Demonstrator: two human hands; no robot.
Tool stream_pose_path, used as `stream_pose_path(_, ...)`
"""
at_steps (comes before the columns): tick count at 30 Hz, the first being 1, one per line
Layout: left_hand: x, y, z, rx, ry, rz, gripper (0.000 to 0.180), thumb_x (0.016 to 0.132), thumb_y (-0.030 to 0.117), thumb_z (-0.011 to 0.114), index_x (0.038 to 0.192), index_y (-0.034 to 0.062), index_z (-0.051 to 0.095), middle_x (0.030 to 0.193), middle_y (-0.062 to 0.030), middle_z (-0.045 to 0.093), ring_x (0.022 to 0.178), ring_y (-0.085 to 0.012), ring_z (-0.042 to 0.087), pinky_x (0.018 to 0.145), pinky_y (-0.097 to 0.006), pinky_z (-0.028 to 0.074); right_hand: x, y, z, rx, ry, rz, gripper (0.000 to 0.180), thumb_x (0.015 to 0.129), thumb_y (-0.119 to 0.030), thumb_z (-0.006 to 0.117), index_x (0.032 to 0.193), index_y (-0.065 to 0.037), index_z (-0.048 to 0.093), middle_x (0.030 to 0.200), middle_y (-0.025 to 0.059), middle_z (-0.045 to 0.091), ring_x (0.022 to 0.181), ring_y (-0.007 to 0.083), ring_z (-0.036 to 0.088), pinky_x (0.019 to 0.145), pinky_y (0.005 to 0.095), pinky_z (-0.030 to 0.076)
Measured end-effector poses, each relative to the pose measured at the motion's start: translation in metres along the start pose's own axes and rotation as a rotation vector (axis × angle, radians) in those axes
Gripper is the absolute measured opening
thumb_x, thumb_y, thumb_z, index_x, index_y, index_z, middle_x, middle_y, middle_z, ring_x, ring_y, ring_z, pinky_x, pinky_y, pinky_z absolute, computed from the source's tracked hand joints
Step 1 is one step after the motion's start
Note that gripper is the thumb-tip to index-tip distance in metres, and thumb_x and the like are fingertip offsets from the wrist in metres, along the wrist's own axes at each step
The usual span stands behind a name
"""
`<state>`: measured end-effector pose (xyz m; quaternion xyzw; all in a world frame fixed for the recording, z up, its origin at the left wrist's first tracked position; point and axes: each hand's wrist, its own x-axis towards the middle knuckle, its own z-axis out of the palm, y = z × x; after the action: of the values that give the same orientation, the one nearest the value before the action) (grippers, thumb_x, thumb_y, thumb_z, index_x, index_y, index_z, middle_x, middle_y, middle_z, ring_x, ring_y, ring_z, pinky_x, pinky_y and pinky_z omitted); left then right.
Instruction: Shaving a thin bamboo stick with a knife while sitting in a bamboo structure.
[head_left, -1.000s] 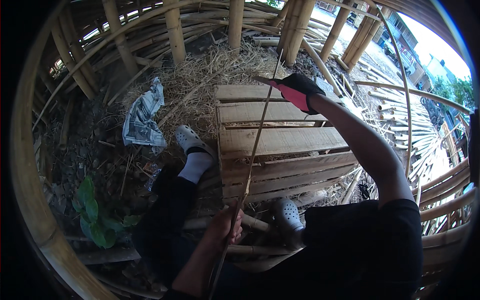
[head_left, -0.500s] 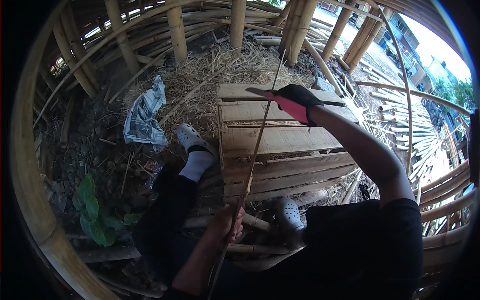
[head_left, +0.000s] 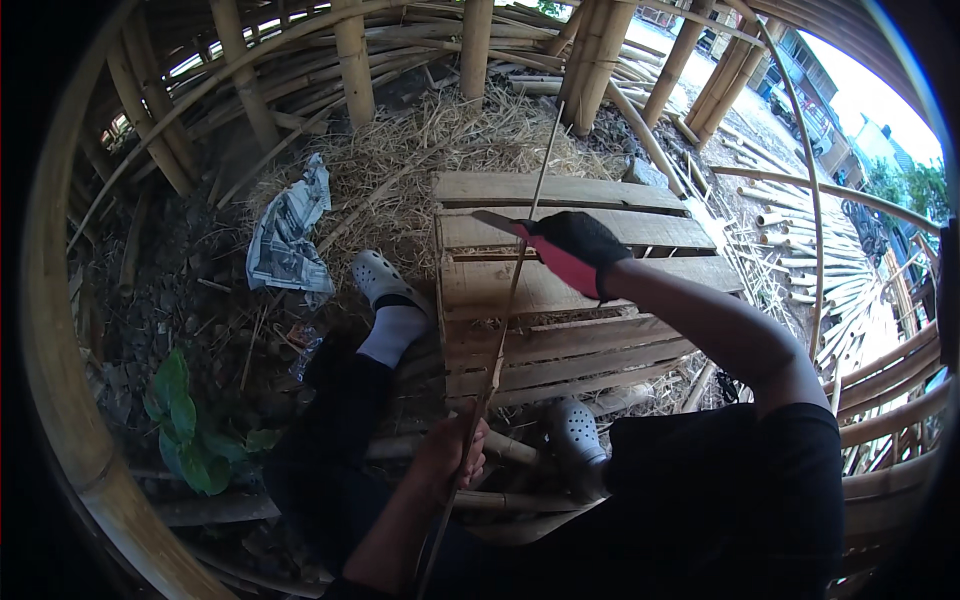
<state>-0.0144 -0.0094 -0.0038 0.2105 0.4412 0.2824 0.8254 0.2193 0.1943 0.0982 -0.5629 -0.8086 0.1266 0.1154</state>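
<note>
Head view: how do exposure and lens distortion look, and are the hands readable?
Head view: sky blown out at upper right; trousers sunk in shadow below; bamboo pole at far left bowed by the fisheye lens; gloved right hand clear against the crate, left hand dimmer but readable.

Upright bamboo posts (head_left: 354, 70), straw-strewn ground (head_left: 400, 190), piled poles (head_left: 415, 52) behind; bright sky (head_left: 880, 85), green trees (head_left: 918, 188) at upper right

The gloved right hand (head_left: 572, 250) hides the handle of the knife (head_left: 495, 222). The stick (head_left: 506, 322) is lost near the dark bottom edge. Print on the newspaper (head_left: 288, 238) is too small to read.
</note>
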Motion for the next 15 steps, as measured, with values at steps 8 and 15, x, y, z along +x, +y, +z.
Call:
stream_pose_path(8,0.0,-0.003,-0.003,0.005,-0.015,0.029,0.053,0.093,0.062,0.051,0.073,0.0128,0.044,0.045,0.0007,0.039,0.033,-0.0089,0.039,0.031,-0.024,0.03,0.013,-0.011,-0.034,-0.058,-0.063,0.269,0.049,0.097,-0.048,0.043,0.094,-0.007,0.07,0.086,0.0196,0.069,0.083,0.0354,0.068,0.076,0.0441,0.051)
stream_pose_path(15,0.001,-0.004,-0.003,0.007,-0.007,0.046,0.052,0.094,0.059,0.052,0.074,0.0118,0.047,0.046,0.0,0.04,0.034,-0.0088,0.04,0.03,-0.024,0.03,0.011,-0.008,-0.047,-0.122,-0.097,0.25,0.044,0.098,-0.045,0.043,0.099,-0.011,0.072,0.091,0.0212,0.069,0.089,0.0364,0.067,0.081,0.0446,0.05)
